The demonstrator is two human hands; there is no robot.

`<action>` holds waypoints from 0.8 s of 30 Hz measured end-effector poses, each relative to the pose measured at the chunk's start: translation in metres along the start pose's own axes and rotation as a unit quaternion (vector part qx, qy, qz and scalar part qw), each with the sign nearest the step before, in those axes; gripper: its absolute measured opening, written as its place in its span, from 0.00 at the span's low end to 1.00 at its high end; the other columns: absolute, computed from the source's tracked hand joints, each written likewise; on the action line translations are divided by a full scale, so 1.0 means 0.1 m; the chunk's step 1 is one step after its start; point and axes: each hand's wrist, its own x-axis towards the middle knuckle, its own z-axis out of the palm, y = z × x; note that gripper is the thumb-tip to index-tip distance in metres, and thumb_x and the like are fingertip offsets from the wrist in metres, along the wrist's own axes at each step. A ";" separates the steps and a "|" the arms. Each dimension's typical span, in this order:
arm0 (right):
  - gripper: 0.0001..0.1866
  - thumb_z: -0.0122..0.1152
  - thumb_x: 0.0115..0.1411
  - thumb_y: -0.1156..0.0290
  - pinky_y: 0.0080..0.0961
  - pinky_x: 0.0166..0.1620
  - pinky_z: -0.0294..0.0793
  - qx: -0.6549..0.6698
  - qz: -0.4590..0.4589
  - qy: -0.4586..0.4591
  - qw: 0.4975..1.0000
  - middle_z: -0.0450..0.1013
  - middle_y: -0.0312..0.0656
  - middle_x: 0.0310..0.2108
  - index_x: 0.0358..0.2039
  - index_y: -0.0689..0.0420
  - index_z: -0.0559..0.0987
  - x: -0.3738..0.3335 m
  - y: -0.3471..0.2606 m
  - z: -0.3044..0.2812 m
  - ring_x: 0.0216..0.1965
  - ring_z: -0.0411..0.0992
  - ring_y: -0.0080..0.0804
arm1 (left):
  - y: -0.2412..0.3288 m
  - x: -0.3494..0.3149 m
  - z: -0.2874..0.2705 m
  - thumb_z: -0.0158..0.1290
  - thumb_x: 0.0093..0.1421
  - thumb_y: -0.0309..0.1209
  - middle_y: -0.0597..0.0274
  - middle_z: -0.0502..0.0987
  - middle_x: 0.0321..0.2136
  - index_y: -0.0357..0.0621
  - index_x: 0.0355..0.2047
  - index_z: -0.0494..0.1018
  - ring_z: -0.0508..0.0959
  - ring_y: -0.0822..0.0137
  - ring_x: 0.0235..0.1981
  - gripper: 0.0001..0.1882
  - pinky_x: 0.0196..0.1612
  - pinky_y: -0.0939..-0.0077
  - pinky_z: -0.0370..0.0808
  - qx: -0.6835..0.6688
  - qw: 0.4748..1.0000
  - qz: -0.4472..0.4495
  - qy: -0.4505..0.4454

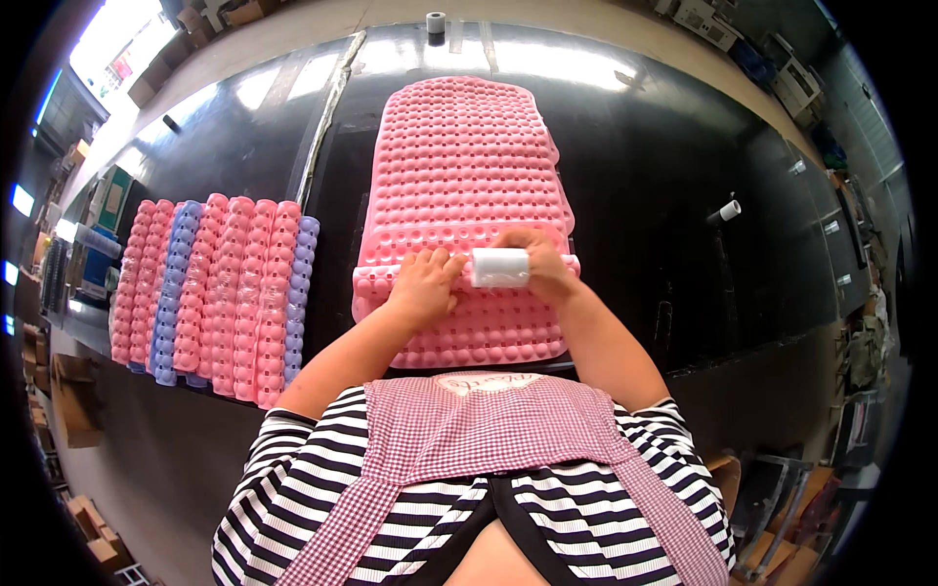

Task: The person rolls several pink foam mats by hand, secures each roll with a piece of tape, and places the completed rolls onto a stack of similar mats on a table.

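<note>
A stack of pink bubbled bath mats (459, 161) lies lengthwise on the black table in front of me. Across its near part sits a rolled-up pink mat (376, 281). My left hand (427, 285) is on this roll, its fingers bent over the surface and gripping it. In my right hand (549, 269) is a small white roll of clear film or tape (500, 268), held crosswise just above the rolled mat. The right fingers wrap around its far side and are partly hidden. Whether film stretches from it to the mat, I cannot tell.
Left on the table (625, 127) stands a row of several rolled mats (230, 293), pink and blue-purple, some in shiny film. White rolls stand at the far edge (436, 23) and lie at the right (730, 210). A pale strip (332, 112) crosses the table. Cardboard boxes (76, 400) are on the floor at left.
</note>
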 end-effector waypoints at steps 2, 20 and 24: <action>0.02 0.65 0.61 0.78 0.20 0.36 0.78 -0.009 -0.005 0.008 1.000 0.79 0.35 0.30 0.35 0.60 0.83 0.17 0.27 -0.01 0.31 0.77 0.20 | 0.03 0.00 -0.04 0.66 0.51 0.36 0.54 0.72 0.55 0.46 0.61 0.69 0.70 0.51 0.58 0.36 0.63 0.54 0.63 -0.041 0.999 0.005 0.011; 0.59 0.83 0.44 0.59 0.41 0.71 0.58 -0.377 -0.164 0.038 0.911 0.58 0.52 0.69 0.73 0.54 0.57 0.05 0.48 0.07 0.71 0.58 0.49 | 0.08 0.31 -0.59 0.63 0.57 0.26 0.55 0.79 0.34 0.39 0.34 0.80 0.81 0.60 0.34 0.05 0.41 0.67 0.77 -0.329 0.942 -0.013 0.069; 0.75 0.86 0.41 0.57 0.46 0.74 0.49 -0.368 -0.249 0.043 0.895 0.47 0.54 0.76 0.78 0.53 0.38 -0.38 0.72 0.19 0.76 0.49 0.53 | -0.13 0.57 -0.24 0.66 0.56 0.31 0.54 0.80 0.33 0.40 0.34 0.80 0.81 0.57 0.36 0.09 0.42 0.62 0.77 -0.307 0.949 -0.075 -0.001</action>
